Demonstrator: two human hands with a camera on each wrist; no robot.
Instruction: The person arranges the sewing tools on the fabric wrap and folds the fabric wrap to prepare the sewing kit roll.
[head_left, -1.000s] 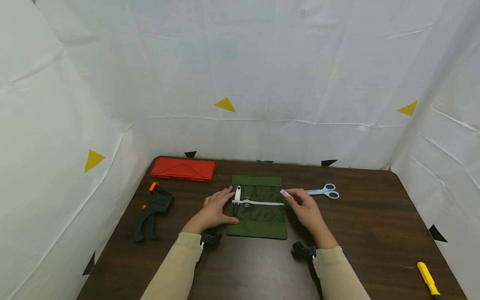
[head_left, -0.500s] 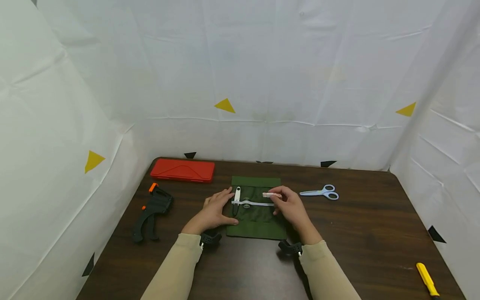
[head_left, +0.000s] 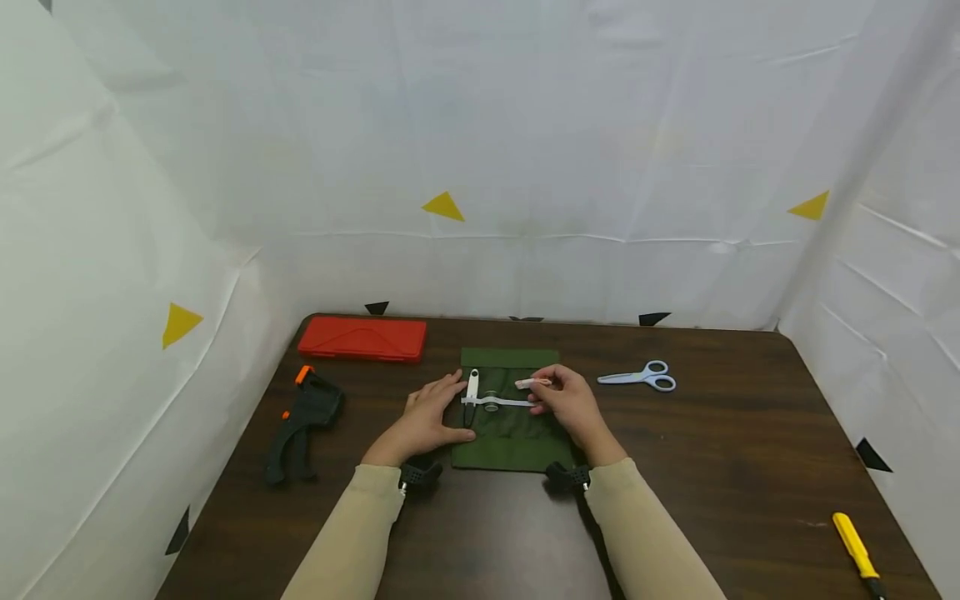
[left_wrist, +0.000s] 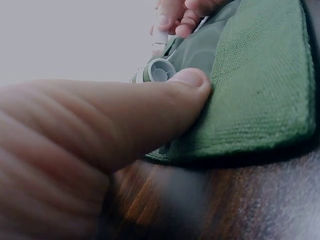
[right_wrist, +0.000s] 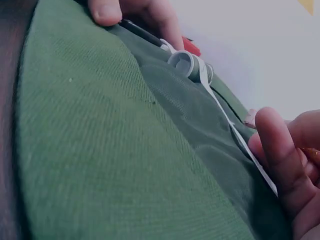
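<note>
A green fabric organizer lies flat on the table, a white elastic band across its middle. Under the band sit a slim tool with a white upper part and dark lower end, and a small thread spool. My left hand rests along the organizer's left edge, fingers extended, thumb on the fabric. Above the band, my right hand pinches a small whitish-pink stick-like piece between thumb and fingers; its kind is unclear. In the right wrist view, fingers mostly hide that piece.
Light-blue scissors lie to the right of the organizer. A red case is at the back left, with a black and orange bar clamp in front of it. A yellow-handled tool lies near the right front.
My right hand has moved left with the small piece, from the organizer's right edge to over its band. The scissors are now uncovered. My left hand stays in place.
</note>
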